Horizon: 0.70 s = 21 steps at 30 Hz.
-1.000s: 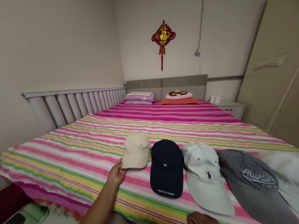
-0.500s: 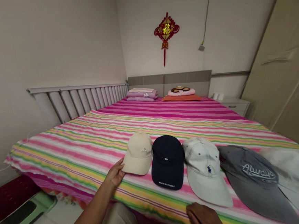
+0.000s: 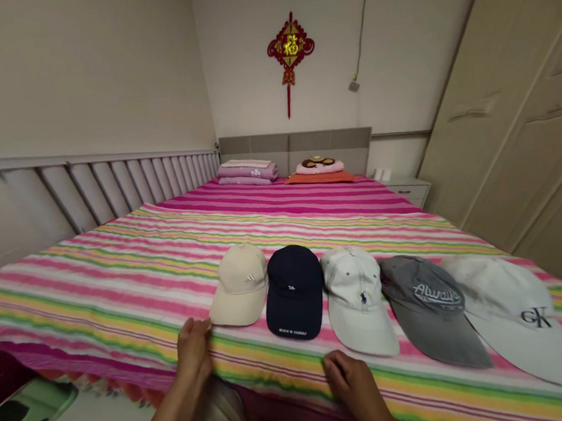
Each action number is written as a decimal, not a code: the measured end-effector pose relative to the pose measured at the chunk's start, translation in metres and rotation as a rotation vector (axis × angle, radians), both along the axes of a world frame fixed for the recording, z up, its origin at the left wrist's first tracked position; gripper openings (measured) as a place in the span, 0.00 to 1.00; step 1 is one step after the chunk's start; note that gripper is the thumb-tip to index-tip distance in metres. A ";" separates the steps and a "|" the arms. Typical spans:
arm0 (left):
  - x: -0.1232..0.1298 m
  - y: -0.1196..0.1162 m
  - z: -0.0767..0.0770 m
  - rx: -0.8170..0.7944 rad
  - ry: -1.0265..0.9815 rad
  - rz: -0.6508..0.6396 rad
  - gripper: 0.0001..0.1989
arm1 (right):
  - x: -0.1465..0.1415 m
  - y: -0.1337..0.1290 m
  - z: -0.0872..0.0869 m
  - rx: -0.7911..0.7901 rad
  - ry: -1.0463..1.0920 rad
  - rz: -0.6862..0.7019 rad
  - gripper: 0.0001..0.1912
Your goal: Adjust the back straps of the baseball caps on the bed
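Pale walls [image 3: 80, 77], grey headboard [image 3: 324, 141], white nightstand [image 3: 414, 193]

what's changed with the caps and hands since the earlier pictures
The beige cap has slid toward the near edge of the bedspread, its brim now closer to level with that of the navy cap. The left hand has curled in beside the brim's corner; whether it still touches is unclear. The row's order is unchanged, and the right hand stays curled on the bedspread.

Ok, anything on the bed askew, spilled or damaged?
I see nothing spilled or damaged. Only the angles look uneven: the beige cap faces slightly left, the navy cap nearly straight, the gray cap right; the lens may exaggerate that.
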<state>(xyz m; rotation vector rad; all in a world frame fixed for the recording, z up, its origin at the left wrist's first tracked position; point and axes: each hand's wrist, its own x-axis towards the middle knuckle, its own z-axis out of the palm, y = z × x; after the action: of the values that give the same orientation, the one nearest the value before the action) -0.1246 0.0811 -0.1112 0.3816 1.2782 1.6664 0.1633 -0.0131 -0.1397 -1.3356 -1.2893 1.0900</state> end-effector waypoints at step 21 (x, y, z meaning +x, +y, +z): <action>0.045 -0.003 0.002 0.030 -0.265 -0.135 0.13 | -0.052 0.030 0.024 -0.561 1.010 -0.379 0.09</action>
<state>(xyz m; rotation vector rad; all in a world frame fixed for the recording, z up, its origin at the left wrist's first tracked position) -0.0796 0.0785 -0.1092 0.2488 1.0104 1.5654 0.1111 0.0171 -0.1161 -1.0672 0.0169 1.5916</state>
